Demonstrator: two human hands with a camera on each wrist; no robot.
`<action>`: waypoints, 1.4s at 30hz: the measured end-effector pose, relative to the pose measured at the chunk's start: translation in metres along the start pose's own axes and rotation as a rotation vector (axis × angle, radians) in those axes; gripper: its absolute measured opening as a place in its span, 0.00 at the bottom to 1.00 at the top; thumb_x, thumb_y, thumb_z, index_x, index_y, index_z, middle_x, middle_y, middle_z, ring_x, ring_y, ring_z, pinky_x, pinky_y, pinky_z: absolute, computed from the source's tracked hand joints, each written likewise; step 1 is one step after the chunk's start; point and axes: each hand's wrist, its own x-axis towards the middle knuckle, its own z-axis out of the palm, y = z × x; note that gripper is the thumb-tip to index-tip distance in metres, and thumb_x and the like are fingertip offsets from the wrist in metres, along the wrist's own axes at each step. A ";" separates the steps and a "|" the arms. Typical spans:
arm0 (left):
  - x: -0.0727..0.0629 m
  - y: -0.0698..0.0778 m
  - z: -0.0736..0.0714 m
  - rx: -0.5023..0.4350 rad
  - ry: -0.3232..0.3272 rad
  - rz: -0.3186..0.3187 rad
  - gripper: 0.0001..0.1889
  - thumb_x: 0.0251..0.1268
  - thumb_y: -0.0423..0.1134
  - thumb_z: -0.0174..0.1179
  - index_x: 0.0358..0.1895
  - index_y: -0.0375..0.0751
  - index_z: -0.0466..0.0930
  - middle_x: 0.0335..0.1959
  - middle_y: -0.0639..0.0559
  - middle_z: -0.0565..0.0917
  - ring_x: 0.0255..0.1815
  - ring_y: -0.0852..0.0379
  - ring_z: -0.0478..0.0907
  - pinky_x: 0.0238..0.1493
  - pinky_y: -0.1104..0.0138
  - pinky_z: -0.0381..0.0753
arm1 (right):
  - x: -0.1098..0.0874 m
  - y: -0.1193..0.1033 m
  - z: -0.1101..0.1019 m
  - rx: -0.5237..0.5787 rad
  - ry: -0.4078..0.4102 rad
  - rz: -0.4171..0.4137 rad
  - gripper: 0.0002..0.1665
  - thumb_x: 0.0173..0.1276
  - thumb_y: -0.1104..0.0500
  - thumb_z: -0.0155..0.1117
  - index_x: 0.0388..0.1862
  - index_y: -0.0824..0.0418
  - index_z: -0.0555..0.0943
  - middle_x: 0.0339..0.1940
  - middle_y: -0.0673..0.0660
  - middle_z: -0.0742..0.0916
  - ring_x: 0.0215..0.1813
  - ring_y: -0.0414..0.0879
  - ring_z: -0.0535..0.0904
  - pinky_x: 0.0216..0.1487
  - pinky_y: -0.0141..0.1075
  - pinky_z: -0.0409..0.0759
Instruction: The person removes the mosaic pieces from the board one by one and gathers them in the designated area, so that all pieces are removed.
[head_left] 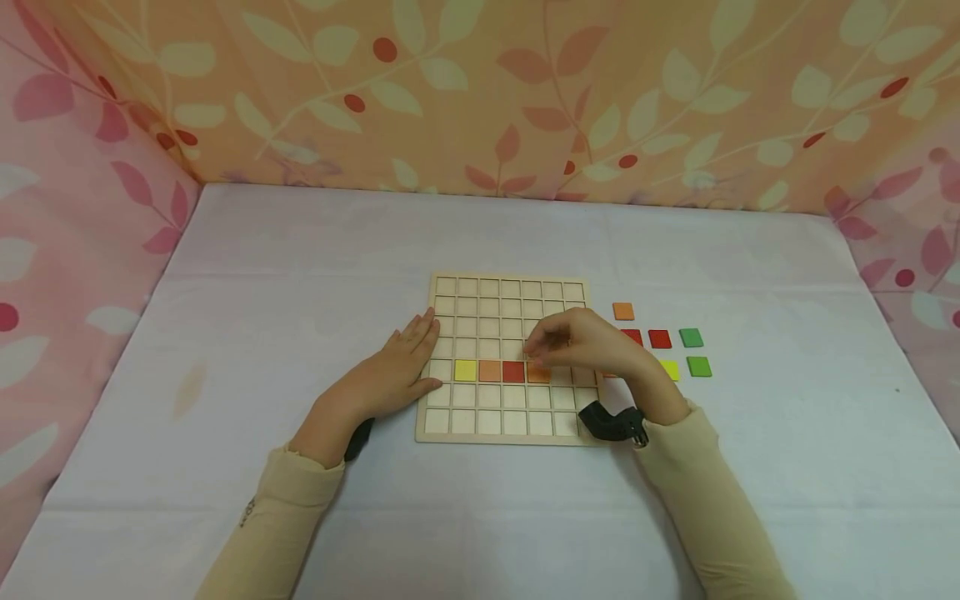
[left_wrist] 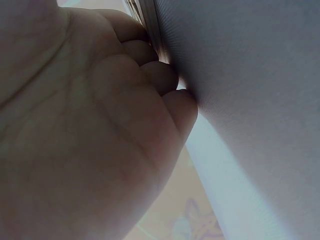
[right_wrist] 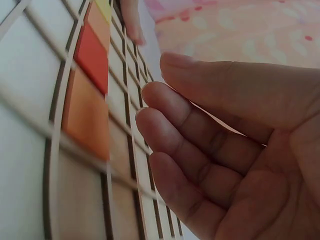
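Note:
A wooden grid board [head_left: 495, 438] lies flat on the white cloth. In one of its rows sit a yellow tile [head_left: 465, 371], an orange tile [head_left: 490, 372], a red tile [head_left: 513, 372] and a second orange tile [right_wrist: 87, 117], side by side. My left hand [head_left: 393, 367] rests along the board's left edge, its fingers fairly straight and touching the frame. Over the second orange tile hovers my right hand [head_left: 581, 340]. The right wrist view shows its fingers [right_wrist: 172, 135] loosely bent, thumb apart from them, nothing held, a small gap from the tiles.
Right of the board lie several loose tiles: an orange tile [head_left: 623, 311], a red tile [head_left: 660, 339], a green tile [head_left: 691, 337], a lighter green tile [head_left: 699, 367] and a yellow tile [head_left: 670, 370]. My right forearm partly covers others. Patterned fabric [head_left: 480, 100] walls the back and sides.

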 end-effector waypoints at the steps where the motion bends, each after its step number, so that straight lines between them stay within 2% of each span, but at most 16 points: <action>1: 0.000 0.000 0.000 0.003 0.000 0.002 0.41 0.69 0.43 0.55 0.72 0.25 0.39 0.75 0.36 0.35 0.75 0.42 0.34 0.71 0.48 0.42 | 0.003 -0.001 0.002 0.002 -0.006 -0.007 0.05 0.59 0.67 0.68 0.35 0.65 0.84 0.33 0.53 0.86 0.36 0.46 0.81 0.41 0.35 0.79; 8: 0.001 0.000 0.000 0.006 -0.001 0.007 0.41 0.69 0.43 0.55 0.72 0.25 0.40 0.75 0.36 0.35 0.75 0.42 0.34 0.71 0.48 0.42 | 0.022 -0.006 0.014 -0.015 -0.039 -0.063 0.05 0.59 0.67 0.68 0.35 0.64 0.84 0.32 0.52 0.87 0.35 0.44 0.81 0.41 0.36 0.80; 14: 0.002 0.000 0.000 0.006 -0.006 0.004 0.42 0.69 0.43 0.55 0.72 0.25 0.40 0.75 0.36 0.35 0.75 0.42 0.34 0.71 0.48 0.42 | 0.037 -0.012 0.023 -0.051 -0.052 -0.080 0.06 0.57 0.65 0.70 0.34 0.64 0.84 0.31 0.51 0.86 0.34 0.42 0.81 0.40 0.35 0.81; 23: 0.003 0.000 0.001 0.004 -0.009 -0.001 0.41 0.69 0.43 0.55 0.72 0.26 0.40 0.75 0.37 0.36 0.75 0.42 0.35 0.71 0.49 0.42 | 0.055 -0.015 0.036 -0.019 -0.083 -0.103 0.06 0.58 0.69 0.68 0.35 0.66 0.84 0.32 0.54 0.87 0.35 0.41 0.82 0.42 0.33 0.81; 36: 0.002 0.001 -0.001 0.008 -0.014 -0.014 0.41 0.69 0.44 0.55 0.73 0.27 0.40 0.75 0.38 0.36 0.75 0.43 0.35 0.71 0.49 0.42 | 0.063 -0.015 0.044 -0.088 -0.081 -0.079 0.06 0.56 0.67 0.70 0.33 0.65 0.84 0.28 0.50 0.85 0.31 0.39 0.79 0.36 0.31 0.79; 42: 0.002 -0.001 0.000 0.011 -0.020 -0.019 0.41 0.70 0.45 0.54 0.73 0.28 0.39 0.75 0.39 0.35 0.75 0.44 0.34 0.71 0.49 0.42 | 0.063 -0.020 0.046 -0.128 -0.086 -0.042 0.07 0.55 0.67 0.71 0.34 0.64 0.84 0.29 0.50 0.85 0.31 0.40 0.78 0.36 0.30 0.78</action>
